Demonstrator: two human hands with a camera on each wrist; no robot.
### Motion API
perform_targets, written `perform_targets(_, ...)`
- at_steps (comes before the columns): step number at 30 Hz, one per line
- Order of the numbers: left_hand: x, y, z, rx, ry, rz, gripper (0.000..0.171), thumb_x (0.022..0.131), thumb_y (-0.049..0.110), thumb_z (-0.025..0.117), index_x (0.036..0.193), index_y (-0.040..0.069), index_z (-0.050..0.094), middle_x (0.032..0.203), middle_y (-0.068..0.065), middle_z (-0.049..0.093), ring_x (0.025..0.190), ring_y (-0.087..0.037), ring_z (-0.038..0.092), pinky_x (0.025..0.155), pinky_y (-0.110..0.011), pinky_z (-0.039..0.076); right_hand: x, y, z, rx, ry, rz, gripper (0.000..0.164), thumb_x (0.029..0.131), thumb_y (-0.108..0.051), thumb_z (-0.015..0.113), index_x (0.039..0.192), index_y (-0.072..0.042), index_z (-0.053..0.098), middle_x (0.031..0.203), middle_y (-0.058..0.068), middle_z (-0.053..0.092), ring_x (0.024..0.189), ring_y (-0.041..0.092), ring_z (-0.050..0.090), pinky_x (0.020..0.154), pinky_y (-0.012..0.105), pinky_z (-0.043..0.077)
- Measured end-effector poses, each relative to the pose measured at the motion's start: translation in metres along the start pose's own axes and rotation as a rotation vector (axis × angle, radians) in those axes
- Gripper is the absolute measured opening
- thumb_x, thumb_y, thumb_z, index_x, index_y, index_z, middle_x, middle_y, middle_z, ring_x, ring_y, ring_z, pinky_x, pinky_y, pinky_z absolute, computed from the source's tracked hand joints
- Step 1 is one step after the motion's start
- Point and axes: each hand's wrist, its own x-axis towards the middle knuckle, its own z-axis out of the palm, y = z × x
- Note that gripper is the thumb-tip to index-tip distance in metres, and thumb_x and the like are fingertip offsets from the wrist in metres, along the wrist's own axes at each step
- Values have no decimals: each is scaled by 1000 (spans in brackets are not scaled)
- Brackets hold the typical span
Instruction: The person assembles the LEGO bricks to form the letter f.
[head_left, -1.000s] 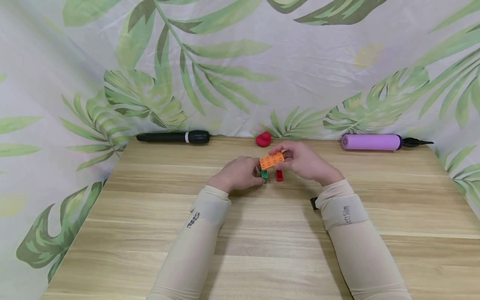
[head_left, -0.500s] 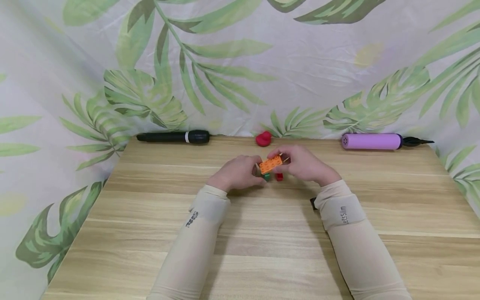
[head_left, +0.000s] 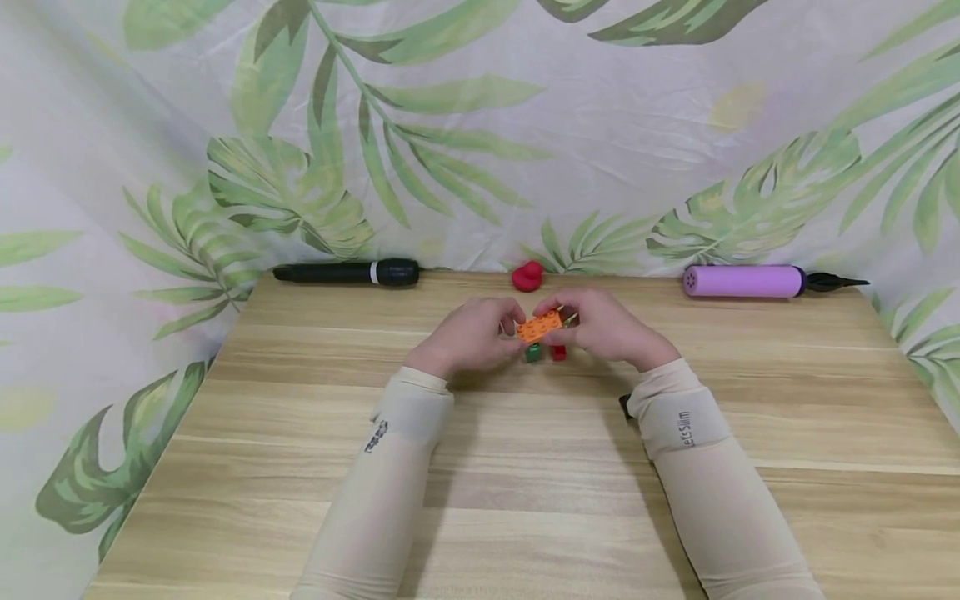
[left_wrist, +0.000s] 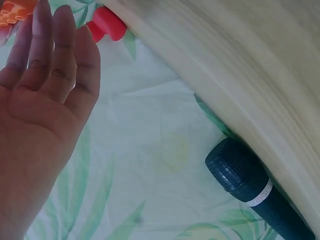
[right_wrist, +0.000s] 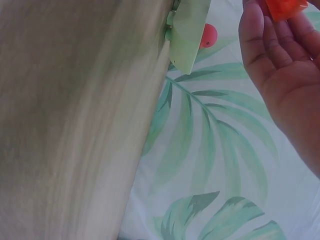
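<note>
An orange building brick (head_left: 540,327) with studs is held up between both hands, near the table's middle back. My left hand (head_left: 476,333) pinches its left end between thumb and fingers. My right hand (head_left: 596,325) grips its right end, and a bit of green shows between those fingers. Just below the orange brick, a green brick (head_left: 533,353) and a red brick (head_left: 558,352) stand close together on the table, partly covered by the hands and the orange brick. In the right wrist view, a flat pale green piece (right_wrist: 189,37) stands at the table's edge.
Along the back edge of the wooden table (head_left: 495,500) lie a black microphone (head_left: 348,272), a red toy duck (head_left: 528,276) and a purple hand pump (head_left: 742,282) with a black nozzle. A leaf-print cloth (head_left: 465,125) hangs behind. Something black (head_left: 626,407) shows beside the right sleeve.
My left hand has risen from beside the green brick to the orange brick's left end. The orange brick has shifted slightly left in the right hand, and the green brick now shows below it.
</note>
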Motion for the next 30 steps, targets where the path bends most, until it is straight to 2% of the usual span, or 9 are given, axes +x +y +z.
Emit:
perform_targets(5,-1,1,-3,-6,-10,-14,29,93,21,76,118,10,70,103,-2,72,89,-18,65,84,-35,54,0,-1,0,-23,-7,-6,37,91,-18,84,126,-11,74,116,7,76,106,26,68,95,48,54)
perform_targets(13,-1,2,-3,20,-22,-23,29,91,24,78,115,11,70,104,-2,71,90,-18,64,84,-35,54,0,-3,0,-59,-22,-5,36,89,-17,87,123,-12,75,113,3,76,101,22,67,88,39,51)
perform_targets(22,1,3,2,45,-17,-24,33,92,24,78,121,11,71,100,0,69,86,-17,63,79,-33,52,2,3,4,-68,-19,16,33,88,-16,87,118,-15,75,106,2,75,97,22,65,86,38,49)
perform_targets(30,1,2,2,46,-15,-25,27,92,23,77,117,11,72,98,0,70,85,-17,62,79,-33,52,2,-1,3,-63,-22,30,30,88,-14,87,115,-15,76,104,2,75,98,23,65,88,40,49)
